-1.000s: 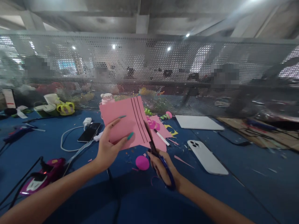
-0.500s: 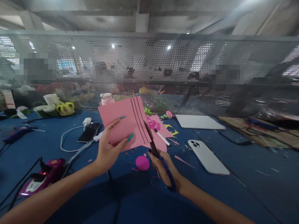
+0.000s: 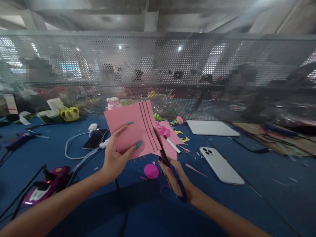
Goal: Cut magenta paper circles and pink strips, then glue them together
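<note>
My left hand [image 3: 118, 156] grips a sheet of pink paper [image 3: 125, 118], thumb in front, raised above the blue table. Several dark lines run down the paper's right side. In my right hand [image 3: 176, 176] is a pair of scissors [image 3: 178, 182] with dark blue handles, fingers closed round them. Its dark blades lie at the paper's right edge, beside the outermost line. Below the paper, a magenta paper circle [image 3: 151, 171] rests on the table. Behind the blades lie more pink paper [image 3: 170, 153], a white marker [image 3: 172, 144] and a bright pink curled paper piece [image 3: 163, 129].
A white phone [image 3: 222, 166] lies to the right, a white flat panel [image 3: 213, 128] behind it. On the left are a black phone [image 3: 95, 139], a white cable, a purple power strip [image 3: 48, 186] and tape rolls [image 3: 70, 114]. A perforated metal screen [image 3: 158, 72] stands at the back.
Both hands keep nearly the same hold. The scissors stay along the paper's right edge, and the whole view has shifted slightly.
</note>
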Tool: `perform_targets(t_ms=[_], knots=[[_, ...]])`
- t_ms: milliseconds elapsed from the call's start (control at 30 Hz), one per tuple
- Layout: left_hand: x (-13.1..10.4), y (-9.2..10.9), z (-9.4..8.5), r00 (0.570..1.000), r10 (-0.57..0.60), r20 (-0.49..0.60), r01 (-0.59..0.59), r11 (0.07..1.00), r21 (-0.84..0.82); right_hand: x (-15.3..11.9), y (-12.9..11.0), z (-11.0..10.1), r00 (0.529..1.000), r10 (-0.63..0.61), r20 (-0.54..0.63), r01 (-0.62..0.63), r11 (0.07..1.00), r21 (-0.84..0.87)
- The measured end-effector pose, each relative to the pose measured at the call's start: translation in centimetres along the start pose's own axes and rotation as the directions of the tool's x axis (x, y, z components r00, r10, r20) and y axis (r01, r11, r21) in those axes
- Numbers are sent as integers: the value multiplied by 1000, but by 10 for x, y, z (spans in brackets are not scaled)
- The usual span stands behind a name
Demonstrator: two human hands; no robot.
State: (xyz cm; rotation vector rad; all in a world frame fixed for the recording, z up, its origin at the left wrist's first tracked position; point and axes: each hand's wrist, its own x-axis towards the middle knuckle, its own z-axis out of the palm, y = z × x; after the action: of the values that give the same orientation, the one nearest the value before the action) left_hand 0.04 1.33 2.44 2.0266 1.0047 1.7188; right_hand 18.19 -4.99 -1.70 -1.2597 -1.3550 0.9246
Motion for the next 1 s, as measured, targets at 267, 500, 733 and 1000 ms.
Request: perform_targets(t_ms=[267,500,733,1000], knots=[[0,-1,0,1000,9,-15,-9,1000,6,-1,4,0,998,-51,-42,50,998,-30],[-1,0,1,1000,-3,-20,3,1000,4,-3,1,0,997,-56,-50,54,998,-32],[-3,1,1,1000,-13,-26,13,1000,-7,-5,1,0,994,-86,-61,82,995,-51],[-3,1,1,999,-52,-9,52,998,-35,-3,-2,0,994,-105,-40,104,994,-36]])
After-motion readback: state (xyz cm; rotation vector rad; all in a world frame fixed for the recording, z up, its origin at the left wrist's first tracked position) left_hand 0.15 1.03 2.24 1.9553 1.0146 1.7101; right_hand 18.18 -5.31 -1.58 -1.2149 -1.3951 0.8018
